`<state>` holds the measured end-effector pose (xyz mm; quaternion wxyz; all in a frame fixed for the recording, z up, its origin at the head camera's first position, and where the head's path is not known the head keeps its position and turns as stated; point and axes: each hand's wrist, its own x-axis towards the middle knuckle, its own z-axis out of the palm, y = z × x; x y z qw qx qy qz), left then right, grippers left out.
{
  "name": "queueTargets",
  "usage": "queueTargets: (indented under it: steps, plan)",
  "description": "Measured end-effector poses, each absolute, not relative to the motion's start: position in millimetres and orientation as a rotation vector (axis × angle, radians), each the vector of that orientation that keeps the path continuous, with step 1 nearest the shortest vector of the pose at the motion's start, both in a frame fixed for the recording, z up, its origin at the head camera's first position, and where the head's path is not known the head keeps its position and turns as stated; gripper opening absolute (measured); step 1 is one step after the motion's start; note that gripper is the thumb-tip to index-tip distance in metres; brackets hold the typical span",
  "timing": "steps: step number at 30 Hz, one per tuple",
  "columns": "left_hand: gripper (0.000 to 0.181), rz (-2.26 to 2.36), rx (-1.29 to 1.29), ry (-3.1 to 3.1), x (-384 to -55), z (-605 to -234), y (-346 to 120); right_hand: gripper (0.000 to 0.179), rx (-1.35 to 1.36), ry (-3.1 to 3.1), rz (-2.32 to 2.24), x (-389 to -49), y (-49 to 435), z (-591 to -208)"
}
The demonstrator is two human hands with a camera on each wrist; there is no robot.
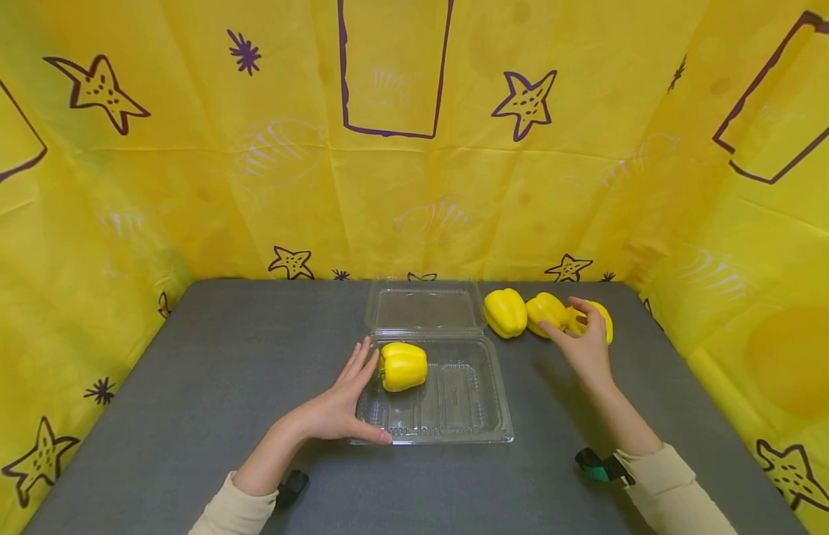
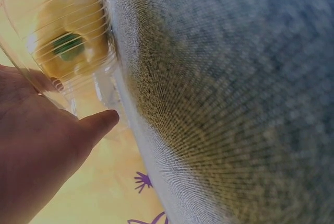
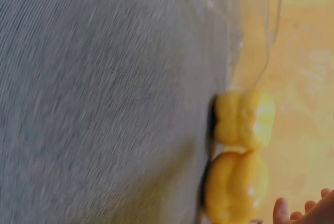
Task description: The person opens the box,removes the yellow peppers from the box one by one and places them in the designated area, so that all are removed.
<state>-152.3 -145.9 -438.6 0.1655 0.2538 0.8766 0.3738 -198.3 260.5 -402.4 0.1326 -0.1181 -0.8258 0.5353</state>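
A clear plastic clamshell container (image 1: 464, 431) lies with its lid (image 1: 424, 308) folded back behind it. Inside its left side is a yellow bell pepper (image 1: 404, 367), lying with its green stem to the left; the left wrist view shows it through the ribbed clear wall. My left hand (image 1: 344, 397) rests along the container's left edge, fingers extended and thumb at the front rim. Over on the right, my right hand (image 1: 584, 345) hovers by the row of peppers with thumb and fingers apart. Nearest its thumb is a bell pepper (image 1: 545, 310), partly hidden by the hand.
Left of that pepper stands another yellow bell pepper (image 1: 505, 313), close beside the lid. A further yellow item (image 1: 608, 323) shows behind my right fingers, mostly covered. The dark grey table (image 1: 207, 416) is bordered by yellow patterned cloth (image 1: 287, 200) at the back and sides.
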Motion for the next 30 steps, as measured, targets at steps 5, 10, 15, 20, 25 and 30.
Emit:
queueTargets:
  steps: [5, 10, 15, 20, 25, 30]
  plan:
    - [0.133, 1.060, 0.725, 2.500, -152.2, -438.2, -145.6, 0.080, -0.209, -2.419, 1.598, -196.3, 246.4, -398.3]
    - [0.133, 1.058, 0.728, 2.500, -151.9, -438.0, -145.9, 0.078, -0.080, -2.443, 1.625, -191.5, 232.7, -394.2]
    - [0.133, 1.060, 0.732, 2.501, -151.7, -437.8, -146.2, 0.079, 0.001, -2.463, 1.692, -180.9, 214.5, -383.1]
    - [0.133, 1.062, 0.732, 2.501, -152.0, -437.5, -146.2, 0.081, 0.064, -2.491, 1.714, -180.6, 207.3, -390.6]
    - [0.133, 1.065, 0.729, 2.497, -151.9, -437.9, -146.1, 0.077, 0.114, -2.532, 1.720, -177.3, 197.2, -386.6]
    - [0.132, 1.084, 0.749, 2.498, -152.2, -438.8, -145.8, 0.077, 0.183, -2.544, 1.707, -175.6, 189.2, -387.9]
